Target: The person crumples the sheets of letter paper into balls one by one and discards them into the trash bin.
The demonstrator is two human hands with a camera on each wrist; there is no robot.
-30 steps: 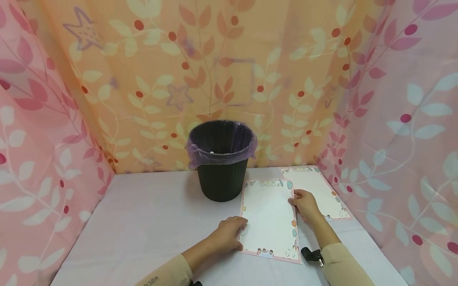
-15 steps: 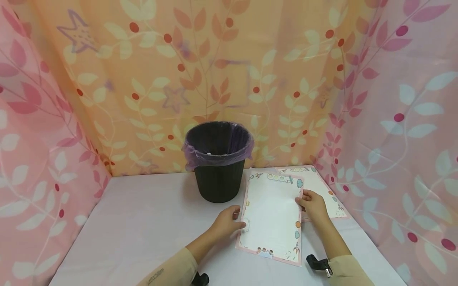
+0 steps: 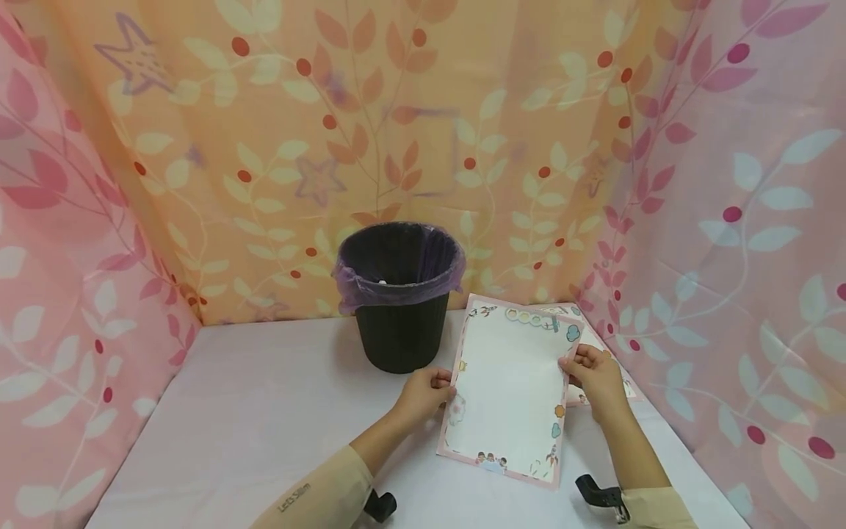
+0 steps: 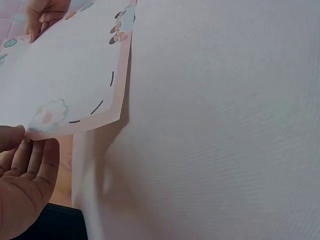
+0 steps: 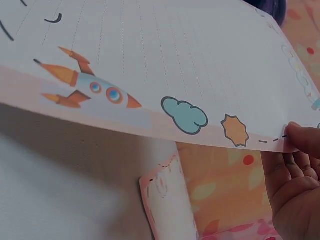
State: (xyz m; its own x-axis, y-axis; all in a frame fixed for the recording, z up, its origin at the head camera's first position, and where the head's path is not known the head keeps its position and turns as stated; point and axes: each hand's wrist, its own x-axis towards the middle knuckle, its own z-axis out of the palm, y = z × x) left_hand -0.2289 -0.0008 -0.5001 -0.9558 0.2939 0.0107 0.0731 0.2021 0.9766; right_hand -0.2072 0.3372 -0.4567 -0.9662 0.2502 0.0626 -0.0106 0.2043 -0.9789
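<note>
A sheet of paper (image 3: 509,389) with a pink border and small printed pictures is held between both hands, raised off the table. My left hand (image 3: 423,397) pinches its left edge, thumb on top and fingers beneath, as the left wrist view shows at the sheet's edge (image 4: 75,90). On the opposite edge my right hand (image 3: 598,378) pinches it near the upper corner. A rocket, a cloud and an orange star shape show along that edge in the right wrist view, with the right-hand fingers (image 5: 295,185) under the paper.
A second bordered sheet (image 3: 598,345) lies on the table at the back right, partly covered by the held one. Left of the papers stands a black bin (image 3: 403,330) with a purple liner. Patterned curtains (image 3: 297,147) enclose the white table (image 3: 264,397) at the back and sides.
The sheet lay on the table with the left hand resting at its edge; now both hands pinch it and it has come up, tilted slightly clockwise, its top shifted right.
</note>
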